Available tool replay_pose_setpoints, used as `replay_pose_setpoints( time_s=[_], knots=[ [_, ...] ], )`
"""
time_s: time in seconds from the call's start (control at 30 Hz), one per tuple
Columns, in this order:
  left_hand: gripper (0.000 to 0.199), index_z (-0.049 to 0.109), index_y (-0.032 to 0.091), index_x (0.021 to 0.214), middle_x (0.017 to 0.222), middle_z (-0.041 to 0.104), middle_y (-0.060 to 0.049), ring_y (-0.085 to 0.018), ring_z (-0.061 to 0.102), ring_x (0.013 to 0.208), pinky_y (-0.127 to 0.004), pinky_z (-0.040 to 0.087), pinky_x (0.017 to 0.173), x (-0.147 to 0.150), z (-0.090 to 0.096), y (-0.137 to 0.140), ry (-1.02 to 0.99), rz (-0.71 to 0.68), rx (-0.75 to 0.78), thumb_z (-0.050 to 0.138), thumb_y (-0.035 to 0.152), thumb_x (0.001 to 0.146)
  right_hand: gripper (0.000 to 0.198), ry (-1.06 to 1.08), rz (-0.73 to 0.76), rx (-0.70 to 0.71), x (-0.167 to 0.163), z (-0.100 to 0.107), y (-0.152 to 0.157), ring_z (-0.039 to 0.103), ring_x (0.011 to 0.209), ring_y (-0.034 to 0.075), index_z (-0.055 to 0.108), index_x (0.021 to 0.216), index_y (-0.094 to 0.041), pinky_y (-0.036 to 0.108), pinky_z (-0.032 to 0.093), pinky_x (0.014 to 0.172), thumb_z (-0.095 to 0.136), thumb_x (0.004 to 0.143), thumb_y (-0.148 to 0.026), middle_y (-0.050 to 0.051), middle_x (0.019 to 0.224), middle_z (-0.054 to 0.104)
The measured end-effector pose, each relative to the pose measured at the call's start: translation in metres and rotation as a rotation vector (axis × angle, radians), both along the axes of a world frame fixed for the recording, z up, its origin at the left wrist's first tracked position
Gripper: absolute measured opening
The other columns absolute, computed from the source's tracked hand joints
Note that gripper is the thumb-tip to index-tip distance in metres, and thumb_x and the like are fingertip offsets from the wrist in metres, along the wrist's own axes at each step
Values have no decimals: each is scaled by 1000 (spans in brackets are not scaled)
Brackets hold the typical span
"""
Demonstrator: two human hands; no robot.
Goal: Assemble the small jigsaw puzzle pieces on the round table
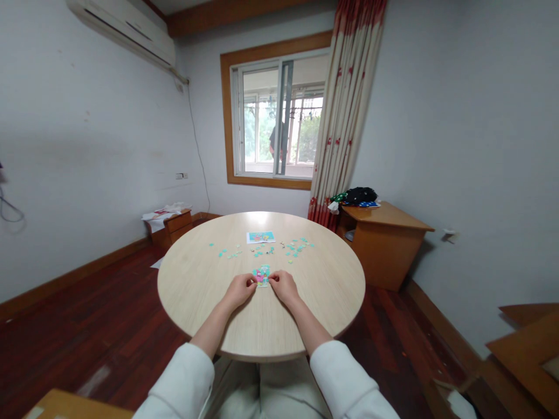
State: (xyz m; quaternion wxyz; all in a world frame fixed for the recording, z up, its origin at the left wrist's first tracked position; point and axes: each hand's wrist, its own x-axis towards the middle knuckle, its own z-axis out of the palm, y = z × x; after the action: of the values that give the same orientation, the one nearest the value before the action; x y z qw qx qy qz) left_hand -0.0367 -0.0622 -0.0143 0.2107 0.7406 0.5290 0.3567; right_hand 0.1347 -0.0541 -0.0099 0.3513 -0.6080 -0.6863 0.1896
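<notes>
A partly joined jigsaw puzzle [262, 274], pink, teal and white, lies on the round table [192, 279] between my hands. My left hand [240, 290] is closed, thumb and fingers pinching at the puzzle's left edge. At the right edge my right hand [283, 286] is pinched in the same way. Whether either holds a separate small piece is hidden by the fingers. Beyond the hands, loose teal puzzle pieces [297, 249] are scattered in groups. Behind them lies a picture card [261, 237] with pink and yellow figures on blue.
A wooden desk [384, 238] with a heap of dark cloth [360, 196] stands to the right of the table. At the back left, papers lie on a low wooden cabinet [178, 221]. A curtain [345, 116] hangs beside the window [279, 116].
</notes>
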Motion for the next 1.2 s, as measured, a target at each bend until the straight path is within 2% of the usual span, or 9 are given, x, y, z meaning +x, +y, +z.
replay_pose_setpoints(
  time_s=[0.8,0.9,1.07,1.2],
  knots=[
    [23,67,14,76,60,59,-1,-13,50,57,-24,34,57,0,0,0,12,-18,12,47,25,73,17,-30,-6,29,-1,-3,1,62,78,17,73,75,-22,24,42,67,57,74,-22,5,84,71],
    [23,67,14,76,60,59,-1,-13,50,57,-24,34,57,0,1,-1,21,-11,15,47,25,74,20,91,-11,50,2,-6,6,62,77,17,72,76,-20,25,44,69,54,75,-27,5,83,71],
    [24,68,15,76,60,58,0,-12,49,57,-24,34,57,0,1,-1,23,-7,14,46,25,74,25,444,-73,98,12,-12,17,63,80,17,70,82,-16,27,47,74,49,75,-28,6,86,71],
    [24,67,14,75,59,57,0,-12,48,57,-24,34,57,1,1,-1,17,6,18,46,25,75,24,526,-68,92,15,-14,20,63,79,17,69,80,-16,27,47,74,49,72,-28,5,83,71]
  ],
)
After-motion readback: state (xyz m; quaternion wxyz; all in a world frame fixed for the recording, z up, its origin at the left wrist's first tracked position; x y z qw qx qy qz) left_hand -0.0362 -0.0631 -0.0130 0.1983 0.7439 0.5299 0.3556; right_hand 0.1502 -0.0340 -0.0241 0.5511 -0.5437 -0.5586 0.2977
